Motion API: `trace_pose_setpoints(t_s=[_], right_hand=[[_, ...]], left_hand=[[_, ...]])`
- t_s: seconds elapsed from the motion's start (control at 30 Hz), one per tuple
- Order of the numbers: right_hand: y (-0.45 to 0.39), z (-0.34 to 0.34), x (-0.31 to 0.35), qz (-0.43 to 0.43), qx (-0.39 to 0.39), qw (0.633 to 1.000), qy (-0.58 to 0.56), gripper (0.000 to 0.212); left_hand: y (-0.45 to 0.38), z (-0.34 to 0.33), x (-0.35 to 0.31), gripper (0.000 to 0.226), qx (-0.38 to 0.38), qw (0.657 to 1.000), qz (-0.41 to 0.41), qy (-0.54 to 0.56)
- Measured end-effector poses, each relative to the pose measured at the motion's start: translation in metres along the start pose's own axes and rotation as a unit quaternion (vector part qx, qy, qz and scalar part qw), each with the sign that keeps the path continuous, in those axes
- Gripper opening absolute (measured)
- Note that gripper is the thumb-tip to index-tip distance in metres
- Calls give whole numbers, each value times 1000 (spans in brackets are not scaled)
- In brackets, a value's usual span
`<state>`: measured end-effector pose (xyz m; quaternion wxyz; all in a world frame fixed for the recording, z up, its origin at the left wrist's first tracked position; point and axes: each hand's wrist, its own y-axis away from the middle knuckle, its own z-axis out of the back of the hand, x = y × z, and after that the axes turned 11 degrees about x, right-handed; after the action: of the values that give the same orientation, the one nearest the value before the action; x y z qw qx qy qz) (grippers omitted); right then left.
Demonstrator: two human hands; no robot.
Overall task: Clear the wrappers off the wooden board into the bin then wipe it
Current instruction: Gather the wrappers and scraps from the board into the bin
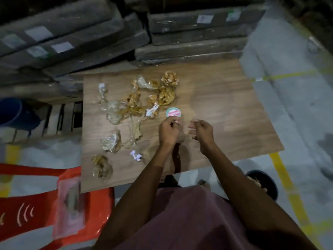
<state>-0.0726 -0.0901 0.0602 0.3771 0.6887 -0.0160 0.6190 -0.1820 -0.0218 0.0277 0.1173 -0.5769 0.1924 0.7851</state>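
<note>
The wooden board [225, 109] lies in front of me with several crumpled wrappers on it. Clear and golden wrappers [133, 103] cluster at the middle left, more golden ones [168, 87] lie farther back, and two others [110, 142] [101, 166] sit near the left edge. A small white paper scrap [136, 156] lies near the front. My left hand [169, 132] pinches the near edge of a round green and pink lid [173, 112]. My right hand [201, 132] hovers beside it, fingers apart and holding nothing. A black bin [270, 184] stands on the floor at my right, partly hidden by my arm.
A red plastic chair [27, 204] with a clear bag [69, 204] on it stands at the front left, touching the board's corner. A blue bucket [12, 112] stands at the far left. Dark stacked slabs [72, 38] run behind the board. Yellow lines [288, 186] mark the grey floor.
</note>
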Motion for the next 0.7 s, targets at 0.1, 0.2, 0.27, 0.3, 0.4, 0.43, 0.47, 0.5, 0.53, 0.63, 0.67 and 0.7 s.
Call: trace_pose_setpoints(t_s=[0.1,0.2,0.27,0.3,0.4,0.43,0.47,0.5,0.53,0.63,0.67,0.7], right_hand=[[-6,-24,1,-4,48,997,55,18],[-9,-46,-8,1,101,990,104,14],[-11,-54,-15,9,116,984,136,11],[-13,-58,-20,11,132,980,151,9],[-17,-71,-36,34,193,958,208,8],[-19,-77,-41,46,207,949,234,16],[-18,-83,-43,49,224,939,257,26],[-18,-91,-43,53,240,930,273,33],[-17,-99,-43,61,252,921,290,40],[-18,-118,-47,87,287,883,362,56],[-17,-123,-47,91,301,867,386,62],[-16,-127,-46,90,311,859,397,69]], left_hand=[[6,26,6,23,-58,998,1,-16],[18,48,18,25,-100,993,20,-62],[25,59,28,30,-100,988,6,-117],[30,64,35,33,-103,983,-7,-152],[49,82,53,42,-140,959,-12,-246],[55,90,57,46,-152,951,-5,-269],[61,97,60,48,-165,944,1,-286],[66,104,62,51,-179,938,8,-297],[69,112,62,54,-193,933,18,-302],[78,135,67,68,-232,918,83,-311],[81,141,70,71,-235,913,118,-311],[84,148,76,73,-233,910,151,-309]])
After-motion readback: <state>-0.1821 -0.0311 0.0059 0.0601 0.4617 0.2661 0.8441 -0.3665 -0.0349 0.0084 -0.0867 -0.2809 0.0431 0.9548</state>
